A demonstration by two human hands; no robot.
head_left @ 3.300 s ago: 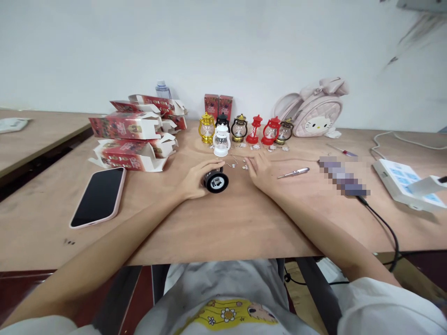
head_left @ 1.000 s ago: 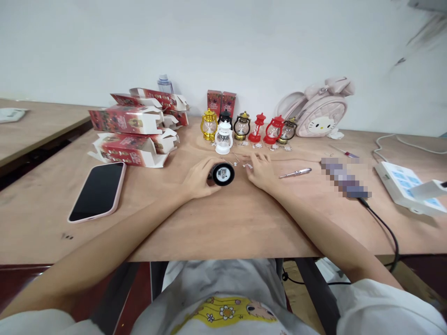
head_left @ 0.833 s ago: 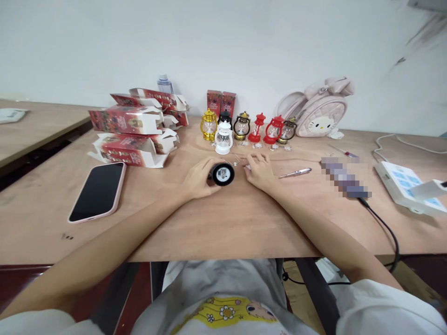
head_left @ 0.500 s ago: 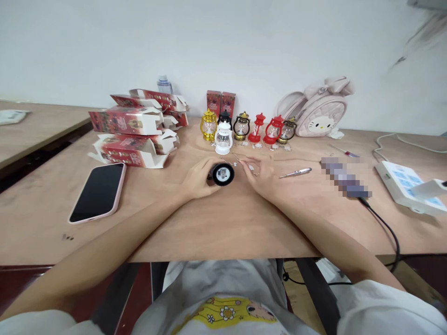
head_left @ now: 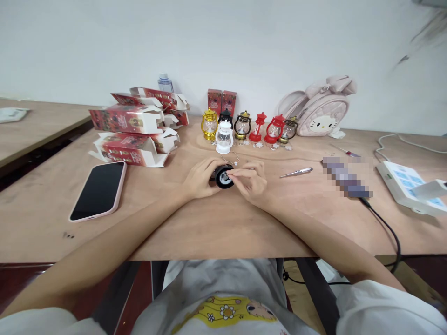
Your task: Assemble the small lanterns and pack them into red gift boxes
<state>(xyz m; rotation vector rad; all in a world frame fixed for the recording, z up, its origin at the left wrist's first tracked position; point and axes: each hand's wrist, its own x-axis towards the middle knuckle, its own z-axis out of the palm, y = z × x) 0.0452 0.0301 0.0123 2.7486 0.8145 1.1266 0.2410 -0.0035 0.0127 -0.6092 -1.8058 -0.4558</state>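
Note:
My left hand [head_left: 203, 179] is wrapped round a small black lantern [head_left: 223, 183], tipped so its round base faces me. The middle of that base looks pale, with small parts inside. My right hand [head_left: 252, 183] has its thumb and forefinger pinched together at the base; whatever is between the fingertips is too small to make out. Just beyond my hands, a small white tag [head_left: 235, 163] lies on the wood. A white lantern [head_left: 224, 138] stands upright behind the black one. To the right of my right hand lies a screwdriver [head_left: 296, 172].
Several lanterns, among them a gold lantern [head_left: 209, 124] and a red lantern [head_left: 274, 129], stand along the back. Opened red boxes [head_left: 131, 149] are piled at left, near a phone [head_left: 99, 190]. At right are a pink bag [head_left: 323, 114] and a power strip [head_left: 408, 186].
My right hand has moved left from the tabletop beside the lantern, and its fingertips are now at the lantern's base. My left hand still holds the lantern, its base slightly turned.

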